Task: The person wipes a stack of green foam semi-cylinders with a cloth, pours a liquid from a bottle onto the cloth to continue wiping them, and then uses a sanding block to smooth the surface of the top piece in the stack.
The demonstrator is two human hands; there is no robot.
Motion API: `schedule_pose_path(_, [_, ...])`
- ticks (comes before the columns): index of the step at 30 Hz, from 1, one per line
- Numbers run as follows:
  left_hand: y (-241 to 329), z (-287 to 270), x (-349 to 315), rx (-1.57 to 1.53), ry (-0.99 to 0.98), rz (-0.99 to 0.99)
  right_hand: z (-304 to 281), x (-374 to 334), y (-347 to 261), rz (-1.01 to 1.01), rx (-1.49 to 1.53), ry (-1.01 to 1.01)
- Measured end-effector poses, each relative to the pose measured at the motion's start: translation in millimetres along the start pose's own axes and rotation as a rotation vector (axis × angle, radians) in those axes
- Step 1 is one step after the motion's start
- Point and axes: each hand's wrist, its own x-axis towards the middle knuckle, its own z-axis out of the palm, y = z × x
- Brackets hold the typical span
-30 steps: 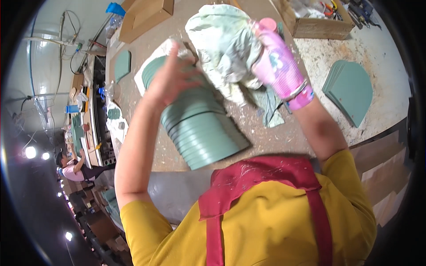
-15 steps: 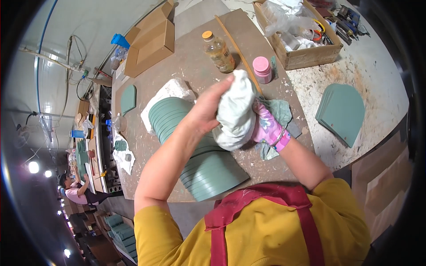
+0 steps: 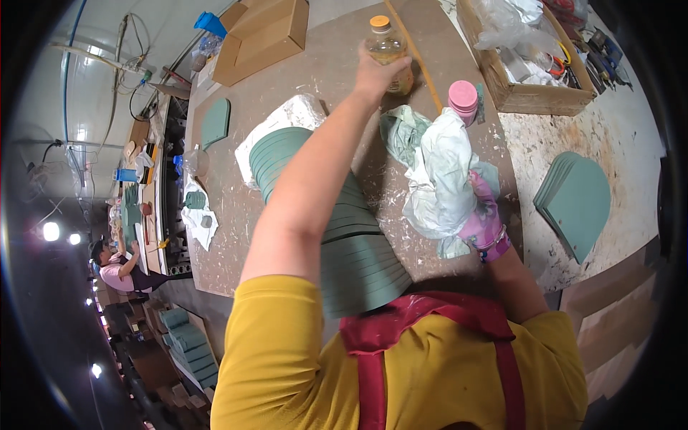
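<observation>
My bare left hand [image 3: 377, 74] reaches to the far side of the table and is wrapped round a clear bottle [image 3: 388, 49] with an orange cap and yellowish liquid in it. My right hand [image 3: 485, 223], in a pink patterned glove, is closed on a bunched white cloth [image 3: 441, 168] that rests on the table. A pale green rag [image 3: 403, 132] lies against the cloth. Beneath my left forearm runs a long row of overlapping grey-green plates [image 3: 362, 261], partly hidden by that arm.
A pink jar [image 3: 463, 100] stands beyond the cloth, near a thin wooden stick [image 3: 416, 54]. At right lies a stack of green plates [image 3: 577, 204], below a carton [image 3: 548, 100] of plastic bags and tools. An open cardboard box [image 3: 265, 36] sits far left. A co-worker [image 3: 118, 272] is at another table.
My left hand has let go of the white cloth and moved forward onto the bottle. The cloth has come down to the table, with my right hand still on it. The view has shifted slightly.
</observation>
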Motion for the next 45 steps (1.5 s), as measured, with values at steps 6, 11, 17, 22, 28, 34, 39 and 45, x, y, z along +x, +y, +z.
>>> schedule_pose_path(6, [38.6, -28.6, -8.8, 0.058, 0.021, 0.154, 12.9, -3.7, -16.3, 0.054, 0.000, -0.133])
schedule_pose_path(11, [123.9, -55.9, -65.5, 0.987, -0.226, 0.739, 33.9, 18.5, -32.0, -0.127, -0.342, -0.065])
schedule_pose_path(17, [117.9, -60.0, -122.0, 1.426, -0.495, 0.787, 92.0, 51.1, 20.7, -0.511, -0.535, 0.185])
schedule_pose_path(22, [118.2, -68.3, -125.4, 1.541, -0.461, 0.852, 57.9, 45.1, 11.0, -0.250, -0.436, 0.429])
schedule_pose_path(28, [125.0, -76.5, -124.5, 1.697, -0.292, 0.929, 60.6, 39.4, 18.8, -0.275, -0.465, 0.395])
schedule_pose_path(34, [132.4, -50.3, -138.4, 1.644, -0.413, 0.940, 53.9, 42.0, 18.0, -0.269, -0.376, 0.143])
schedule_pose_path(39, [132.4, -57.4, -116.7, 1.744, -0.321, 0.856, 55.4, 43.9, 23.3, -0.280, -0.351, 0.360])
schedule_pose_path(45, [122.2, -57.9, -118.1, 1.702, -0.276, 0.831, 50.2, 45.0, 22.5, -0.251, -0.406, 0.283])
